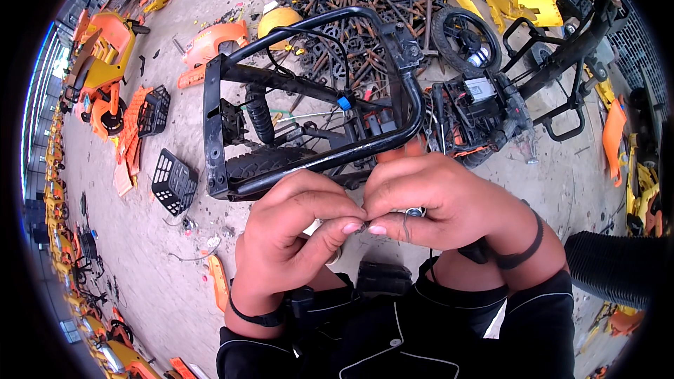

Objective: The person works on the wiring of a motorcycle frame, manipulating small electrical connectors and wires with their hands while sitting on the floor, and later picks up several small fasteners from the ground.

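My left hand [295,228] and my right hand [439,203] meet in front of my lap, thumbs and fingertips pinched close together. Whatever lies between the left fingertips is too small to make out. A small metal coil spring [415,212] with a thin bent wire end shows among the curled fingers of my right hand. Just beyond both hands stands a stripped black scooter frame [316,163], its tubes forming a loop. Inside that loop are a black shock absorber [259,116] and a black tyre [270,162]. A blue clip [344,103] sits on a cable there.
Two black plastic baskets [174,182] lie left on the concrete floor. Behind the frame is a heap of rusty metal parts [330,35], with a loose wheel [465,41] beside it. Yellow and orange body panels [530,5] are piled around. A black ribbed tube [609,267] is at right.
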A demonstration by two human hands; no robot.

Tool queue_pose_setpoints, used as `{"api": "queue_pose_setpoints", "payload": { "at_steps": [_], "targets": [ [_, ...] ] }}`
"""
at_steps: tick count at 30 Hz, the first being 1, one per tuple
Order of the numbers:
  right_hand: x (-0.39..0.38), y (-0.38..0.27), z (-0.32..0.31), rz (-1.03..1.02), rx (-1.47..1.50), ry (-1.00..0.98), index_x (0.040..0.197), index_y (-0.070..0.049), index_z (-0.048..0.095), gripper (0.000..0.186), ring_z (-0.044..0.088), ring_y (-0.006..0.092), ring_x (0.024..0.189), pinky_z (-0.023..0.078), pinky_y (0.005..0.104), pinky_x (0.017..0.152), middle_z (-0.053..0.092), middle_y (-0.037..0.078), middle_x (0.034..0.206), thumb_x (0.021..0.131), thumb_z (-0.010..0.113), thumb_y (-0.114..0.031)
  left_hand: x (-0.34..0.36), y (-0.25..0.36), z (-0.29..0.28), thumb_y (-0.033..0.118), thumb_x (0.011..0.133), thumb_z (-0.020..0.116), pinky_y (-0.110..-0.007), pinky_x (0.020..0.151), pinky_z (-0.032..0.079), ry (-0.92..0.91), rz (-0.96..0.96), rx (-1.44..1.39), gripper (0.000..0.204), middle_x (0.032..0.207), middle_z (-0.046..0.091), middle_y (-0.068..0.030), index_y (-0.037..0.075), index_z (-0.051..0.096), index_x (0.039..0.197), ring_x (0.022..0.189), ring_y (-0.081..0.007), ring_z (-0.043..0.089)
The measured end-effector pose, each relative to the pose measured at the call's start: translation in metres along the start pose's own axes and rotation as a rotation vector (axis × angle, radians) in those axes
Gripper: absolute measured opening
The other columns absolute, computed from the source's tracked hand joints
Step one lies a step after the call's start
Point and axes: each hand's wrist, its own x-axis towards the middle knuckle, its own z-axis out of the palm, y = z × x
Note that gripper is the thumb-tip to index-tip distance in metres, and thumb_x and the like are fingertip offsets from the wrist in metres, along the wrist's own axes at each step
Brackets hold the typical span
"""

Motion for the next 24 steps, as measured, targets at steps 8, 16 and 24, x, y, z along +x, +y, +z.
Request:
{"api": "queue_pose_setpoints", "payload": {
  "at_steps": [8, 16, 24],
  "targets": [
    [-0.007, -0.011, 0.0, 0.148, -0.3, -0.045, 0.083, -0.008, 0.064, 0.013, 0.062, 0.03, 0.075, 0.044, 0.0422, 0.065, 0.063, 0.005, 0.084, 0.085, 0.072, -0.018, -0.002, -0.001, -0.003, 0.006, 0.073, 0.078, -0.032, 0.067, 0.045, -0.133, 0.039, 0.245, 0.016, 0.084, 0.066, -0.0063, 0.005, 0.074, 0.089, 0.074, -0.0212, 0.061],
    [-0.003, -0.014, 0.001, 0.284, -0.137, 0.032, 0.081, -0.007, 0.064, 0.016, 0.063, 0.0278, 0.073, 0.046, 0.0387, 0.066, 0.063, 0.006, 0.079, 0.083, 0.076, -0.016, -0.002, 0.004, 0.005, 0.011, 0.066, 0.082, -0.034, 0.066, 0.044, 0.01, 0.262, 0.566, 0.025, 0.084, 0.065, -0.0016, 0.01, 0.074, 0.089, 0.073, -0.0208, 0.061],
    [-0.001, -0.014, -0.003, 0.267, -0.043, 0.035, 0.084, -0.005, 0.064, 0.02, 0.064, 0.0271, 0.083, 0.048, 0.0374, 0.072, 0.064, 0.008, 0.082, 0.083, 0.078, -0.019, -0.008, 0.004, 0.006, 0.011, 0.063, 0.086, -0.031, 0.063, 0.041, 0.136, 0.422, 0.697, 0.035, 0.09, 0.065, 0.0031, 0.013, 0.074, 0.097, 0.077, -0.0164, 0.06]
  ]
}}
